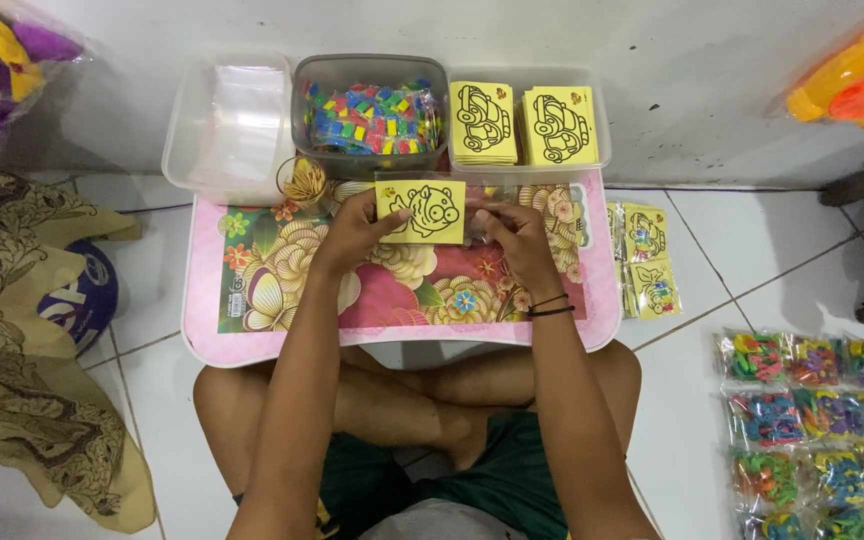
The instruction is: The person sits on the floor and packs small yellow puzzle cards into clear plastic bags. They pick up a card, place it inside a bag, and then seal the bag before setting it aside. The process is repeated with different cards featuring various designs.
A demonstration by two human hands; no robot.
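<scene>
Both my hands hold a small yellow card (422, 211) with a black cartoon outline, apparently inside a clear plastic sleeve, above the far part of a pink floral lap table (252, 330). My left hand (352, 232) grips the card's left edge with thumb on its face. My right hand (512, 238) pinches the right edge; black bands circle that wrist.
Behind the table stand three tubs: one with clear bags (232, 125), one with colourful small pieces (372, 118), one with stacks of yellow cards (527, 125). A bundle of rubber bands (304, 181) lies at the table's back. Packed cards (647, 260) and bagged colourful items (812, 430) cover the floor at right.
</scene>
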